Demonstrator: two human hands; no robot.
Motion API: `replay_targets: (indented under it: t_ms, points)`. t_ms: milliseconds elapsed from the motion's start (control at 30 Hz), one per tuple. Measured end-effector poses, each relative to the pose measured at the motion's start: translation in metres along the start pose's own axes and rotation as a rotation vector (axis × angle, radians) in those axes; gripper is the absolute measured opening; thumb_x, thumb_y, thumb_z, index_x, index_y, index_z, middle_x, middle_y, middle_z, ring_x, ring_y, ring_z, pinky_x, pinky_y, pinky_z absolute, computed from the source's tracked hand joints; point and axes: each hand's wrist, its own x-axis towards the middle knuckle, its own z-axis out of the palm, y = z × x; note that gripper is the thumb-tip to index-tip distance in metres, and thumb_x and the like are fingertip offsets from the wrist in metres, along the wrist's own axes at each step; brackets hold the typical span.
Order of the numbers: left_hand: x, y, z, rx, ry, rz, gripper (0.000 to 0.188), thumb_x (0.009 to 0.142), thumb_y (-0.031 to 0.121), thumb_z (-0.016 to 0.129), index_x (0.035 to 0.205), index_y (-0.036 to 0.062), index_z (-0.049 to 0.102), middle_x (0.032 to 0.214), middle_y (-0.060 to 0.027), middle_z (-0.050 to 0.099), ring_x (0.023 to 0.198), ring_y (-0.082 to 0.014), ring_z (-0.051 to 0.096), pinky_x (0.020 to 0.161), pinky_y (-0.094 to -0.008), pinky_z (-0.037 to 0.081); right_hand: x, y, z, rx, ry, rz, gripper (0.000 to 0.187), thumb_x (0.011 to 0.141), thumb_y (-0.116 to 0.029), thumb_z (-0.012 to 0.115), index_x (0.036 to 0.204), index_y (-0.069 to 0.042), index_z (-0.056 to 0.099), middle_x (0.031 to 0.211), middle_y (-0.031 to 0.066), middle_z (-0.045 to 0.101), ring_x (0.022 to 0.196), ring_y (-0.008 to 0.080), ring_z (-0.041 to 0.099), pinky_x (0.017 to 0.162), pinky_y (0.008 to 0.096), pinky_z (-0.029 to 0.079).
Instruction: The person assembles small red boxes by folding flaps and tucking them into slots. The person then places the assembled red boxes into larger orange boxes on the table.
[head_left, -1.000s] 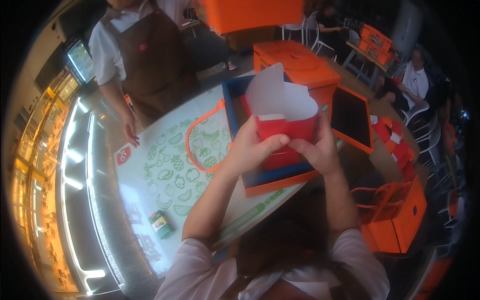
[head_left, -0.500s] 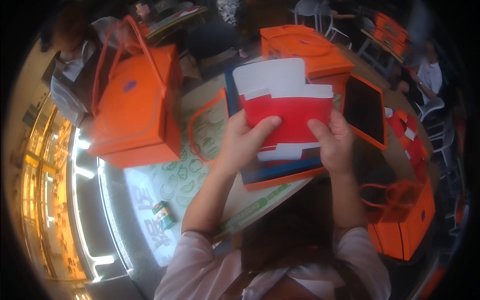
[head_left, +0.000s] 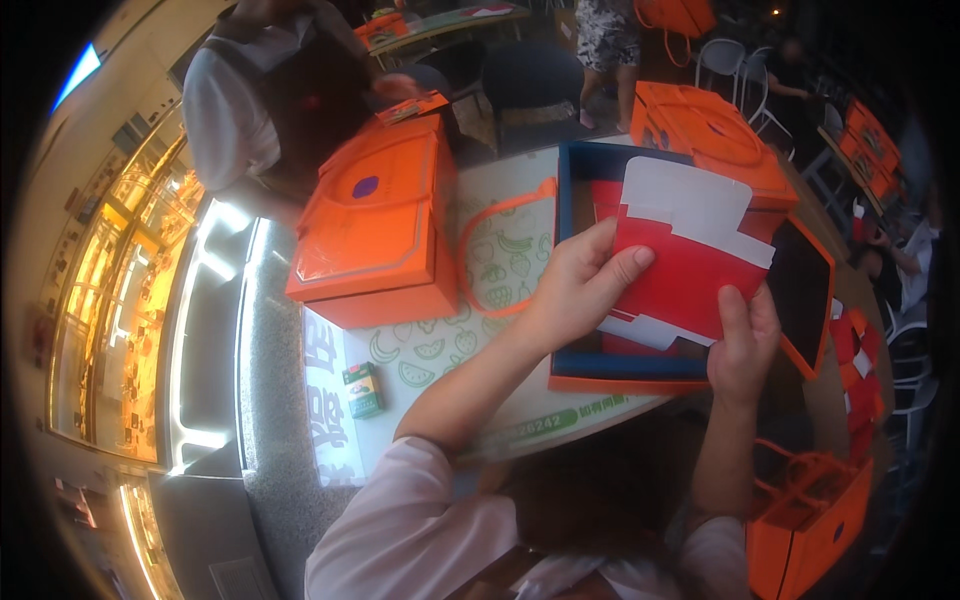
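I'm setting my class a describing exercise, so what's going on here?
The person's left hand and right hand hold a red carton with white flaps, apparently folded flat, above an open blue-lined orange gift box on the fruit-print table. To the left, a closed orange gift box with handles sits on the table, a co-worker standing beside it. A small green box is also on the table.

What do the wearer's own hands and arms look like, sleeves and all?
The left hand and right hand are ungloved, and no watch or bracelet shows. Both forearms are bare. The left sleeve and right sleeve are pale, loose, short fabric, ending near the elbows.
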Motion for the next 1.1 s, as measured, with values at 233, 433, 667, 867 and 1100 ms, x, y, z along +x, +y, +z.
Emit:
replay_targets:
  t_ms: [233,433,667,867,1100]
  points:
    - [-0.001,-0.005,0.000,-0.025,0.098,-0.015,0.026,0.103,0.015,0.062,0.124,-0.0001,0.062,0.114,-0.0067,0.070,0.103,-0.0133,0.066,0.091,-0.0273,0.053,-0.003,-0.002,-0.002,0.052,-0.044,0.058,0.034,0.102,-0.030,0.062,0.124,-0.005,0.060,0.113,0.0094,0.073,0.100,0.0194,0.072,0.086,0.0295,0.058]
    - [0.003,-0.012,-0.004,0.415,0.358,0.031,0.030,0.098,0.014,0.068,0.123,-0.0004,0.062,0.114,-0.0091,0.069,0.104,-0.0176,0.066,0.092,-0.0299,0.052,-0.002,0.018,-0.008,-0.136,0.020,0.107,0.013,0.103,-0.019,0.062,0.108,-0.007,0.064,0.096,0.0049,0.072,0.084,0.0103,0.068,0.075,0.0253,0.056]
    - [0.007,-0.010,0.003,0.271,0.344,0.143,0.033,0.104,0.024,0.061,0.128,0.0008,0.057,0.118,-0.0106,0.068,0.107,-0.0158,0.064,0.096,-0.0283,0.049,0.007,-0.006,0.002,-0.242,-0.092,-0.070,0.032,0.097,-0.019,0.069,0.115,0.001,0.052,0.100,0.0140,0.070,0.092,0.0216,0.070,0.076,0.0341,0.056]
    - [0.001,-0.015,-0.003,0.193,0.271,0.189,0.031,0.102,0.016,0.066,0.126,-0.0001,0.054,0.119,-0.0116,0.068,0.110,-0.0158,0.063,0.098,-0.0289,0.048,0.000,-0.010,0.007,-0.268,-0.085,-0.135,0.043,0.093,-0.016,0.074,0.124,0.002,0.050,0.098,0.0145,0.069,0.088,0.0235,0.070,0.076,0.0361,0.054]
    - [0.004,-0.026,-0.012,0.235,0.246,0.229,0.030,0.099,0.010,0.068,0.124,0.0019,0.054,0.119,-0.0113,0.069,0.110,-0.0167,0.064,0.100,-0.0302,0.048,-0.004,-0.006,0.007,-0.258,-0.065,-0.186,0.028,0.096,-0.009,0.068,0.116,0.004,0.054,0.078,0.0144,0.065,0.066,0.0243,0.063,0.061,0.0347,0.049]
